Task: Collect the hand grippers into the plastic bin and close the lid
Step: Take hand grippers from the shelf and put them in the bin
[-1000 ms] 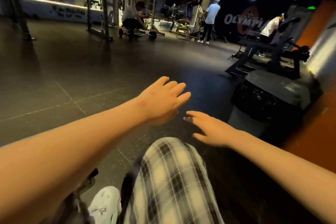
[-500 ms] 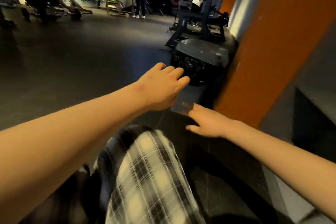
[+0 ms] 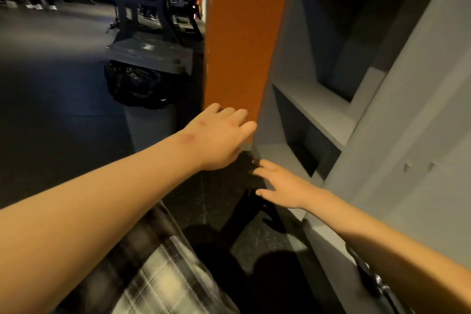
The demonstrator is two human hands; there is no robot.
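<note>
GYM FLOOR: Your 2 hands are stretched out ahead of you in dim light, both empty. The left hand (image 3: 221, 137) hangs palm down, fingers loosely together, beside the edge of an orange pillar (image 3: 237, 33). The right hand (image 3: 283, 186) is spread wide, fingers apart, just in front of the lowest opening of a grey shelf unit (image 3: 318, 109). Neither hand can be seen touching anything. The spread fingers suggest you are poised to search the shelves, though that is only a judgement.

No hand grippers can be picked out with certainty. 1 dark object (image 3: 369, 278) with a glint of metal lies on the low ledge under your right forearm, too blurred to name. The likeliest plastic bin (image 3: 142, 84) stands well apart beyond the left hand, close to the pillar. Its grey lid (image 3: 150, 52) is seated on top, and dark contents show through the clear wall. Collection appears not yet begun. Your plaid trouser leg (image 3: 158, 275) fills the foreground.
</note>
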